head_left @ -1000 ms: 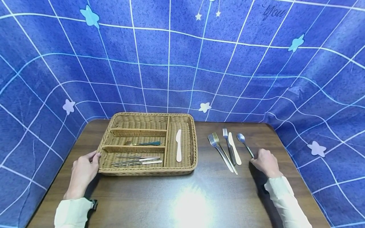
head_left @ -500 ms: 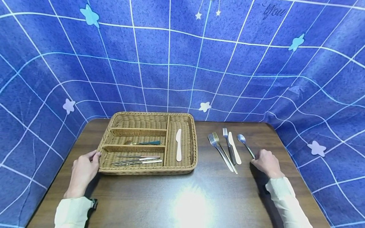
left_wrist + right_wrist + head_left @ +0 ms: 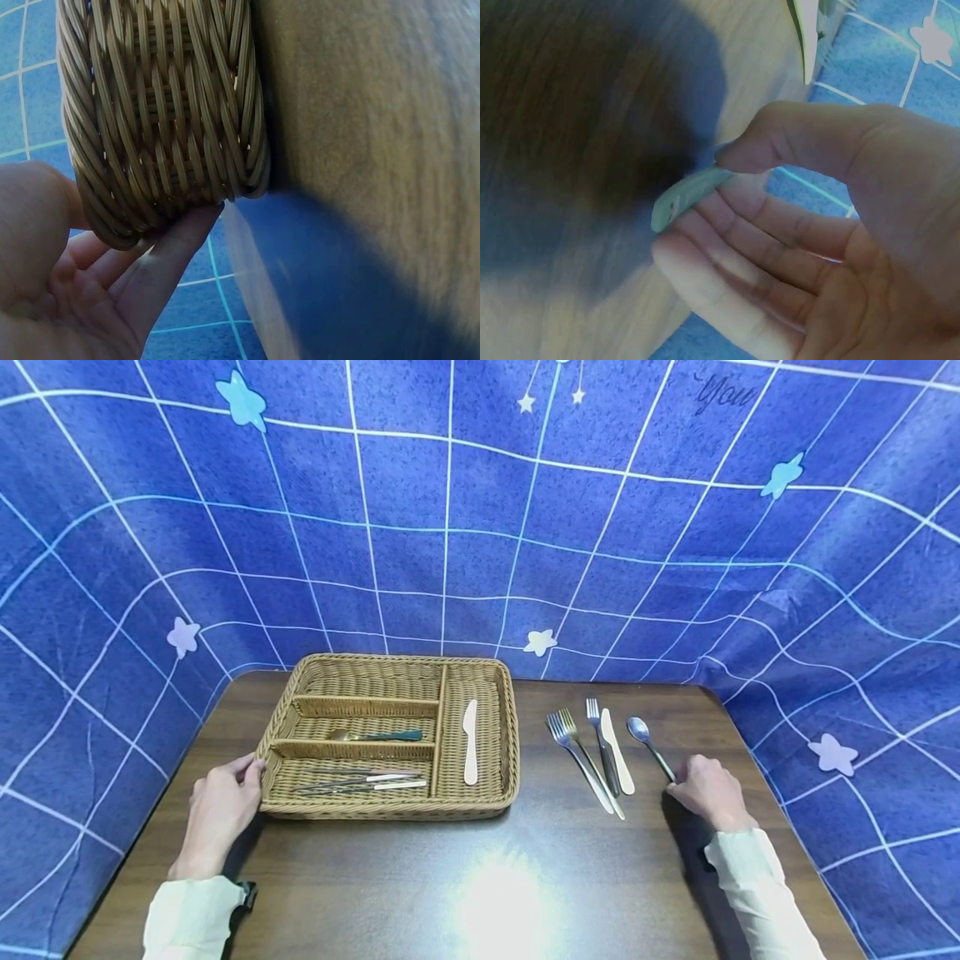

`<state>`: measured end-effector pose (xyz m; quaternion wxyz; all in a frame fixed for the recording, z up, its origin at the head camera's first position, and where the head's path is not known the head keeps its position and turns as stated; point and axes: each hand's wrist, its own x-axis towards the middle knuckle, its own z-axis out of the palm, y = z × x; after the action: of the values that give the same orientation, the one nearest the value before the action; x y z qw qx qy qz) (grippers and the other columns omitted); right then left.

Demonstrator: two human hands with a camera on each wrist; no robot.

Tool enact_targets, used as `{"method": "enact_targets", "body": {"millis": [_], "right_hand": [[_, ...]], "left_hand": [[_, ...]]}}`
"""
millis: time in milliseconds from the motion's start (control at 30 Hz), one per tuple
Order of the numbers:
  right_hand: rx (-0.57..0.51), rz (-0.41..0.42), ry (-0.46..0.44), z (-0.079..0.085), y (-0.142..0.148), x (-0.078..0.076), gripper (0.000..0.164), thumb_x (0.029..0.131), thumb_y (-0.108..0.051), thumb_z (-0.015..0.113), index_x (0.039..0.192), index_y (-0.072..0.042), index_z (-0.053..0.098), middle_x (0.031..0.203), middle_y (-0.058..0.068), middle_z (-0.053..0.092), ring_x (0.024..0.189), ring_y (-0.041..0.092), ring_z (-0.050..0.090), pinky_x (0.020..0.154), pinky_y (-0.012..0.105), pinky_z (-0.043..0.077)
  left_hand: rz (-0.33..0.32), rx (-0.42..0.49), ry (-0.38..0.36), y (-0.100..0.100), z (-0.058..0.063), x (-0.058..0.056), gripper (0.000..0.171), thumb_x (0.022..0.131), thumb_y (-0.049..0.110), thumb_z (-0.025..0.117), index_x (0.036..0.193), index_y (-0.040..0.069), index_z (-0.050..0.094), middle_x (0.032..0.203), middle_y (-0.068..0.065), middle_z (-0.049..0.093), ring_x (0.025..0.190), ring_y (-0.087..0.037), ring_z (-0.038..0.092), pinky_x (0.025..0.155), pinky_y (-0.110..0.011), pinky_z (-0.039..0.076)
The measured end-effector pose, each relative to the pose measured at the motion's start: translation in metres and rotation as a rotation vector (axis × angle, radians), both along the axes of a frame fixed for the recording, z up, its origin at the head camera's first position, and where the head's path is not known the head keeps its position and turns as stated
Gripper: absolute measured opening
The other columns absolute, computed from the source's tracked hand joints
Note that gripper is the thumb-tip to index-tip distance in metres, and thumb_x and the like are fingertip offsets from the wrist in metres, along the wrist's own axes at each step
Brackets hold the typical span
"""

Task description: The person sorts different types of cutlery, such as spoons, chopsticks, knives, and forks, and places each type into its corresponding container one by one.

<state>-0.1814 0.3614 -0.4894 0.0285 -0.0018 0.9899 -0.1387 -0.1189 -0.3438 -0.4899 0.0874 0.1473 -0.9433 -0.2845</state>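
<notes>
At the table's right, a spoon (image 3: 651,747) lies with its bowl pointing away from me, and my right hand (image 3: 708,793) pinches its handle. In the right wrist view, the pale green handle end (image 3: 682,201) sits between the thumb and the fingers (image 3: 727,274). At the left stands a wicker cutlery basket (image 3: 382,814). My left hand (image 3: 221,810) grips its near left corner. The left wrist view shows thumb and fingers (image 3: 169,266) around the basket's woven corner (image 3: 161,112).
Left of the spoon lie a cream knife (image 3: 618,752), a dark-handled fork (image 3: 604,747) and two more forks (image 3: 577,764). In the basket are a white knife (image 3: 470,743), a teal-handled utensil (image 3: 393,736) and several thin utensils (image 3: 360,783). A blue curtain (image 3: 480,552) rises behind the table.
My right hand and the spoon have shifted slightly to the right and a little nearer to me. The left hand and the basket stay put.
</notes>
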Motion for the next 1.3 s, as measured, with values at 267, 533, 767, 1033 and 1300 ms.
{"method": "enact_targets", "body": {"millis": [267, 533, 767, 1033, 1300], "right_hand": [[-0.008, 0.009, 0.020, 0.001, 0.001, 0.002, 0.011, 0.077, -0.016, 0.075, 0.069, -0.014, 0.068, 0.070, 0.010, 0.066, 0.066, 0.035, 0.065, 0.057, 0.059, 0.050], [-0.003, 0.007, 0.047, 0.000, 0.002, 0.004, 0.009, 0.076, -0.013, 0.073, 0.067, -0.015, 0.069, 0.068, 0.010, 0.066, 0.064, 0.035, 0.064, 0.057, 0.060, 0.050], [-0.009, -0.001, 0.059, 0.003, 0.001, 0.006, 0.007, 0.075, -0.012, 0.071, 0.069, -0.014, 0.071, 0.069, 0.011, 0.066, 0.064, 0.035, 0.064, 0.056, 0.060, 0.049], [-0.020, 0.011, 0.123, 0.010, -0.005, 0.005, 0.016, 0.077, -0.012, 0.072, 0.063, -0.014, 0.066, 0.064, 0.011, 0.063, 0.059, 0.039, 0.064, 0.051, 0.059, 0.047], [-0.015, 0.049, 0.201, 0.030, -0.029, -0.005, 0.015, 0.077, -0.012, 0.071, 0.063, -0.016, 0.067, 0.066, 0.014, 0.067, 0.063, 0.046, 0.068, 0.052, 0.062, 0.049]], "left_hand": [[0.005, 0.002, -0.004, -0.001, -0.001, 0.001, 0.051, 0.113, 0.034, 0.047, 0.144, -0.004, 0.063, 0.140, -0.034, 0.060, 0.123, -0.070, 0.052, 0.093, -0.074, 0.045], [0.002, -0.001, -0.005, -0.001, -0.002, 0.002, 0.050, 0.113, 0.033, 0.047, 0.143, -0.004, 0.063, 0.138, -0.035, 0.061, 0.124, -0.069, 0.053, 0.091, -0.074, 0.046], [0.006, 0.005, -0.008, 0.000, -0.001, 0.001, 0.050, 0.113, 0.033, 0.047, 0.144, -0.003, 0.063, 0.138, -0.035, 0.061, 0.123, -0.069, 0.053, 0.091, -0.074, 0.046], [0.003, 0.011, -0.006, 0.001, 0.001, 0.000, 0.050, 0.113, 0.034, 0.048, 0.144, -0.003, 0.063, 0.139, -0.034, 0.060, 0.123, -0.070, 0.052, 0.093, -0.074, 0.045], [-0.001, 0.011, -0.001, -0.002, 0.000, -0.001, 0.051, 0.113, 0.035, 0.048, 0.144, -0.003, 0.063, 0.139, -0.035, 0.060, 0.123, -0.070, 0.052, 0.093, -0.074, 0.045]]}}
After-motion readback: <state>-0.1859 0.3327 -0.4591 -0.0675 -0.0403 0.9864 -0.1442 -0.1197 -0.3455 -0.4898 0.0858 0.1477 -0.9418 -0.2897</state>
